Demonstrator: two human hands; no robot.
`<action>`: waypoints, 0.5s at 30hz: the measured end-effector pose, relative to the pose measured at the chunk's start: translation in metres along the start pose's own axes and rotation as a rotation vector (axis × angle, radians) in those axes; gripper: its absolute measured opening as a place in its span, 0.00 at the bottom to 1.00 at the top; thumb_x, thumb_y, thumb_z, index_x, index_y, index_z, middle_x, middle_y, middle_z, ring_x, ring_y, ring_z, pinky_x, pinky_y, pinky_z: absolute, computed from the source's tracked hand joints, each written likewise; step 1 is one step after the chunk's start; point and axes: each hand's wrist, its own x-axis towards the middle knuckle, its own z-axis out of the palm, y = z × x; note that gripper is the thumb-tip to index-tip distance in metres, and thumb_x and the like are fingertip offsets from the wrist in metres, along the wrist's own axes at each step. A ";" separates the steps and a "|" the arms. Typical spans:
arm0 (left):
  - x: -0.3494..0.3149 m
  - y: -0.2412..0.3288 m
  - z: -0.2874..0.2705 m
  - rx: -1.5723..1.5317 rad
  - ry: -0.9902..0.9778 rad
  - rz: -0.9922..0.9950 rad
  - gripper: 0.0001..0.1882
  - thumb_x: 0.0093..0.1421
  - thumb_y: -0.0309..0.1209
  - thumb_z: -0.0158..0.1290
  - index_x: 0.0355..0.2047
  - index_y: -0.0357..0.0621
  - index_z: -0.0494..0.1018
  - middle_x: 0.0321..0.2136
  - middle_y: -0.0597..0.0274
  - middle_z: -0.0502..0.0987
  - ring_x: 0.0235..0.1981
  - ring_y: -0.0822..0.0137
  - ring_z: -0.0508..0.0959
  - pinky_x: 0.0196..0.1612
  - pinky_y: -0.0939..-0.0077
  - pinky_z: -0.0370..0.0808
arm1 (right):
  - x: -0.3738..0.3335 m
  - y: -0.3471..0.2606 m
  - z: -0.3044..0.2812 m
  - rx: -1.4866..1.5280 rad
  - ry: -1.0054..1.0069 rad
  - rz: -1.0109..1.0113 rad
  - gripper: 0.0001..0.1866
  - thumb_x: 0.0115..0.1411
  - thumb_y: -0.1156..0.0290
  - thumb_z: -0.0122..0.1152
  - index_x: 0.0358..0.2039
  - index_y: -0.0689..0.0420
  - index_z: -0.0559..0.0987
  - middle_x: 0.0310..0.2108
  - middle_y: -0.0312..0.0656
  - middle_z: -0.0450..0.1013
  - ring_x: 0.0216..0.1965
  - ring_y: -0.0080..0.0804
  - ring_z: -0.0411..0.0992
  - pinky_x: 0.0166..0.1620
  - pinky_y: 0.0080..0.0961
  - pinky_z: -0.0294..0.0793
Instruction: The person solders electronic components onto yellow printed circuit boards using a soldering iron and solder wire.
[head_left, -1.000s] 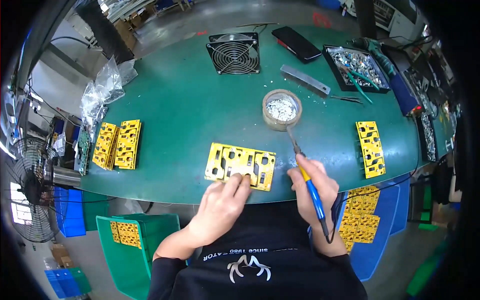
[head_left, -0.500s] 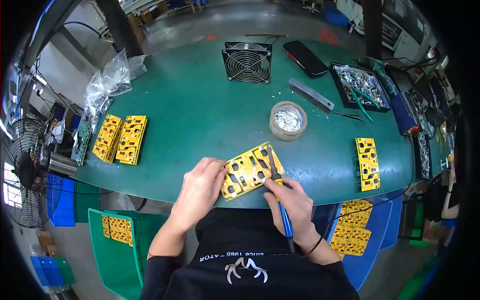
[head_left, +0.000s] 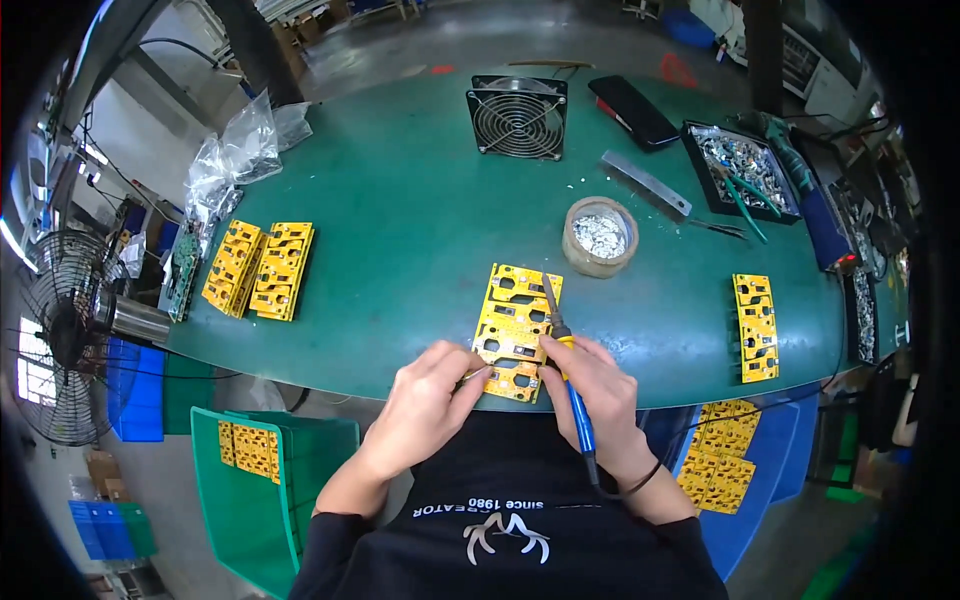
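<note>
A yellow circuit board [head_left: 510, 322] sits at the near edge of the green desk [head_left: 400, 250], straight ahead of the person and between the two hands. With that board as the dial's centre, the left hand [head_left: 425, 395] comes in from about 7 o'clock, its grip narrow, thumb and fingers pinched at the board's near left edge. The right hand [head_left: 600, 395] comes in from about 5 o'clock, its grip closed around a soldering iron [head_left: 581, 420] with a blue and yellow handle, thumb and fingertip also at the board's edge. The iron's tip lies over the board's far right part (whether it touches, one cannot tell from this height).

As to progress, this one board appears to be in mid-handling. Apart from it, two yellow stacks [head_left: 283, 270] stand between 9 and 10 o'clock, and a lone yellow piece [head_left: 757, 328] lies at 3 o'clock. Beside the desk, more boards fill part of a green bin [head_left: 225, 500] at 8 o'clock and a blue bin [head_left: 780, 440] at 4 o'clock. Which of these are finished and which are left cannot be judged: the joints are too small to make out. A round tub [head_left: 590, 264] of silvery bits stands at 1 o'clock, and a square fan [head_left: 520, 120] at 12.
</note>
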 end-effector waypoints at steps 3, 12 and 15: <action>0.002 0.002 -0.001 0.022 -0.004 -0.016 0.05 0.62 0.21 0.63 0.36 0.35 0.79 0.32 0.56 0.78 0.20 0.65 0.73 0.25 0.70 0.70 | 0.000 0.003 -0.007 -0.007 0.027 0.035 0.23 0.56 0.83 0.71 0.54 0.66 0.81 0.38 0.52 0.84 0.37 0.43 0.84 0.53 0.39 0.81; 0.025 -0.005 0.016 0.083 0.096 0.166 0.06 0.63 0.19 0.61 0.40 0.36 0.81 0.36 0.54 0.79 0.29 0.56 0.82 0.30 0.68 0.78 | 0.005 0.018 -0.030 -0.247 0.209 0.196 0.24 0.55 0.81 0.74 0.54 0.68 0.81 0.31 0.46 0.83 0.31 0.39 0.81 0.50 0.37 0.78; 0.029 -0.002 0.025 0.150 0.080 0.153 0.06 0.62 0.18 0.61 0.40 0.35 0.81 0.38 0.54 0.79 0.30 0.55 0.83 0.31 0.65 0.80 | 0.001 0.017 -0.030 -0.256 0.231 0.168 0.23 0.55 0.80 0.74 0.52 0.66 0.82 0.31 0.46 0.83 0.30 0.37 0.81 0.51 0.37 0.77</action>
